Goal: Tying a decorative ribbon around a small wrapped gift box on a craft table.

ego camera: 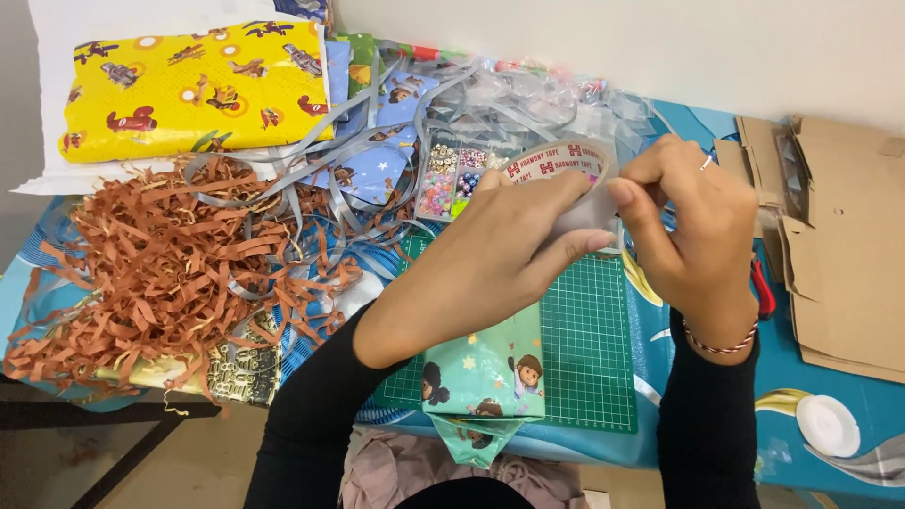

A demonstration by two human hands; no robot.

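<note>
Head view shows us both our hands raised over the middle of the worktop (848,377). Our left hand (490,254) grips a tape roll (556,165), its fingers (575,247) closed around the lower side of the roll. Our right hand (688,221) meets it from the right, thumb and forefinger pinched together on the clear tape end; how much tape is drawn off we cannot tell. Below the hands a green cutting mat (594,349) lies at the near edge, and on it rests a gift (485,386) wrapped in mint paper with cartoon figures, one end hanging over that edge. Just behind the roll sits a bead box (448,174) among silver ribbon (330,160). Brown paper shred (160,264) covers the left side, with a yellow wrapped parcel (193,90) at the far left corner. Flat cardboard (839,245) lies along the right edge, and a white round lid (828,424) sits near the near right corner.
</note>
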